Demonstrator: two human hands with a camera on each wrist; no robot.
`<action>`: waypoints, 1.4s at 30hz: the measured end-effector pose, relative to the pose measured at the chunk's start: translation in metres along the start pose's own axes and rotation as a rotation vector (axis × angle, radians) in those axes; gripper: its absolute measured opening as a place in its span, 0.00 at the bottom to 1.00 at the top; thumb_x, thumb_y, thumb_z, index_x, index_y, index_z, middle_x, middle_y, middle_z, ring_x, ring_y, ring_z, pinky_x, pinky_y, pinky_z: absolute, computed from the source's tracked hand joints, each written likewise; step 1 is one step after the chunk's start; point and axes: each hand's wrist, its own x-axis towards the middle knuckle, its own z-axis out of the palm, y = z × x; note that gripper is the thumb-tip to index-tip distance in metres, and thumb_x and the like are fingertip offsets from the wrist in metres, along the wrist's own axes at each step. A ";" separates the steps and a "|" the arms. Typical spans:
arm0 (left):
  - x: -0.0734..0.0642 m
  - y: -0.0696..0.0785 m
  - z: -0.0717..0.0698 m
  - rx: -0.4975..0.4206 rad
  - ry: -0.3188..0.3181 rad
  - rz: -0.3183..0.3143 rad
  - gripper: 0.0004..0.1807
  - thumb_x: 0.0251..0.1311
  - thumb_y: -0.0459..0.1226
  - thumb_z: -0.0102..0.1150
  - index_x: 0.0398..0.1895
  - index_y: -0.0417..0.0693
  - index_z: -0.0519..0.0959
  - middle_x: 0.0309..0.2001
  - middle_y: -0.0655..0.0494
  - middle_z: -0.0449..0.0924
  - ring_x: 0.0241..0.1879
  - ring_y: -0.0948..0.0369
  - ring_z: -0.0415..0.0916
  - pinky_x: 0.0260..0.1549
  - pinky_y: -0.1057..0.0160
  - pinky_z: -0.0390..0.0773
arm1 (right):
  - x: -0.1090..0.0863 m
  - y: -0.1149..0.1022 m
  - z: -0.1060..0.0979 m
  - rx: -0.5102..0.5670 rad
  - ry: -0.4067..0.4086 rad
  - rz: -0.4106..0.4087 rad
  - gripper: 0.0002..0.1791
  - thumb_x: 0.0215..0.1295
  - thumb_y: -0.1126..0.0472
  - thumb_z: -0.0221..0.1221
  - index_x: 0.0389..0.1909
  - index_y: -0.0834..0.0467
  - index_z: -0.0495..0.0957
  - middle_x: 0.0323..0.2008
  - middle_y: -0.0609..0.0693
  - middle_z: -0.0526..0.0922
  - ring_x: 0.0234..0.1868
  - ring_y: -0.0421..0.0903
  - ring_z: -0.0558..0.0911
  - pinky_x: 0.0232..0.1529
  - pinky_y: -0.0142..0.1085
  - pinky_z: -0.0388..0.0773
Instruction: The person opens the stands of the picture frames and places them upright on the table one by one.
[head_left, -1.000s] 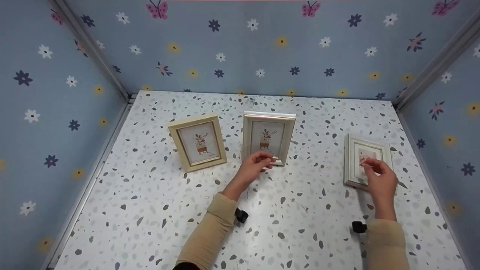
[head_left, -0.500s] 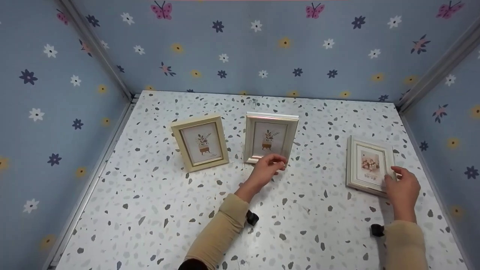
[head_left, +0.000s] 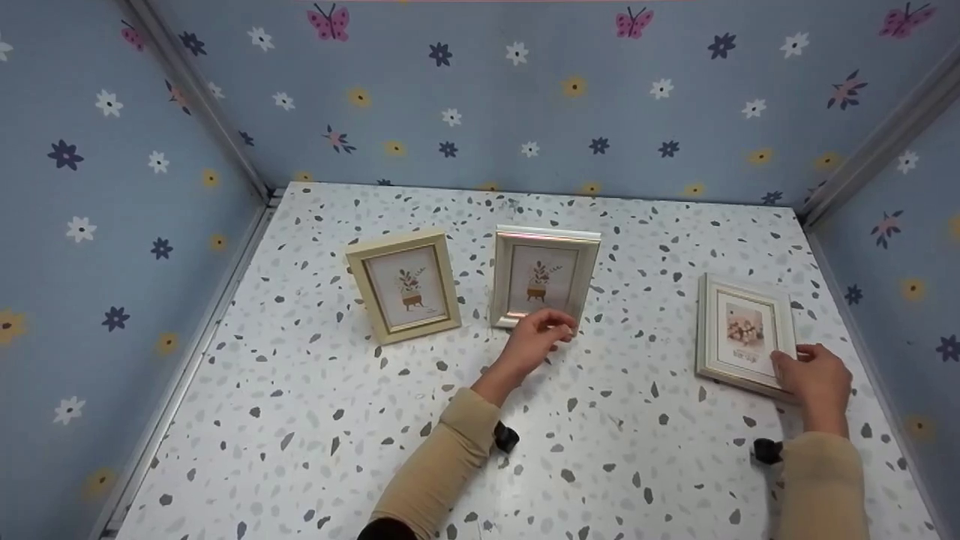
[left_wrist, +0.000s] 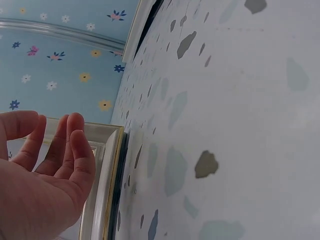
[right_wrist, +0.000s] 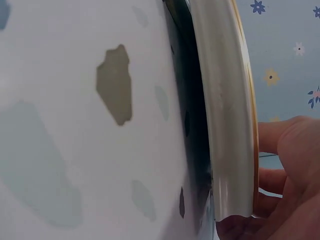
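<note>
In the head view, my right hand (head_left: pixel 821 382) grips the near right edge of a pale cream picture frame (head_left: pixel 746 330) with a pink floral print, thumb on its face. This frame lies face up at the right. In the right wrist view, fingers of the right hand (right_wrist: pixel 300 185) reach round the frame's edge (right_wrist: pixel 230 115), with a dark strip between frame and table. My left hand (head_left: pixel 532 341) hovers before the lower part of a standing silvery picture frame (head_left: pixel 540 281). Fingers of the left hand (left_wrist: pixel 50 185) are loosely bent, holding nothing.
A gold picture frame (head_left: pixel 405 289) stands at the left, angled inward, with a potted-plant print like the middle one. All sit on a white speckled table (head_left: pixel 600 465). Blue flowered walls (head_left: pixel 480 97) enclose the back and both sides.
My right hand has moved right and down from above the pink-print frame's middle to its near right edge and taken hold. The left hand has shifted slightly right. The view has drifted a little.
</note>
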 end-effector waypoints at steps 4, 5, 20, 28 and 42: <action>0.001 -0.002 0.002 0.011 -0.009 -0.005 0.07 0.70 0.32 0.57 0.45 0.45 0.82 0.47 0.45 0.82 0.42 0.60 0.81 0.49 0.49 0.79 | -0.001 0.000 -0.001 -0.002 -0.009 -0.008 0.39 0.71 0.44 0.54 0.69 0.72 0.62 0.64 0.72 0.67 0.60 0.67 0.70 0.55 0.57 0.70; 0.000 -0.002 0.003 0.014 -0.015 -0.006 0.07 0.70 0.32 0.57 0.45 0.45 0.82 0.47 0.44 0.82 0.42 0.60 0.81 0.48 0.50 0.79 | -0.001 -0.001 -0.001 -0.007 -0.013 -0.010 0.39 0.71 0.45 0.53 0.70 0.72 0.61 0.64 0.72 0.66 0.60 0.67 0.69 0.55 0.57 0.70; -0.005 -0.002 0.018 -0.012 -0.040 -0.009 0.07 0.68 0.30 0.56 0.46 0.42 0.81 0.44 0.55 0.83 0.45 0.53 0.81 0.48 0.48 0.79 | 0.005 -0.010 -0.011 -0.030 -0.087 0.035 0.41 0.69 0.46 0.52 0.70 0.74 0.58 0.67 0.75 0.61 0.64 0.70 0.65 0.61 0.58 0.67; -0.007 -0.005 0.018 0.010 -0.052 -0.020 0.07 0.68 0.31 0.56 0.46 0.44 0.81 0.44 0.56 0.82 0.43 0.58 0.81 0.48 0.50 0.79 | 0.007 0.000 -0.010 0.117 -0.079 0.093 0.40 0.71 0.42 0.54 0.70 0.68 0.62 0.68 0.68 0.64 0.60 0.60 0.69 0.48 0.45 0.71; -0.006 -0.009 0.014 0.023 -0.029 -0.040 0.06 0.69 0.32 0.57 0.44 0.45 0.82 0.43 0.57 0.83 0.42 0.59 0.81 0.44 0.56 0.80 | 0.000 -0.001 0.006 0.192 0.095 0.083 0.30 0.73 0.48 0.51 0.65 0.66 0.71 0.60 0.62 0.73 0.55 0.55 0.72 0.42 0.37 0.69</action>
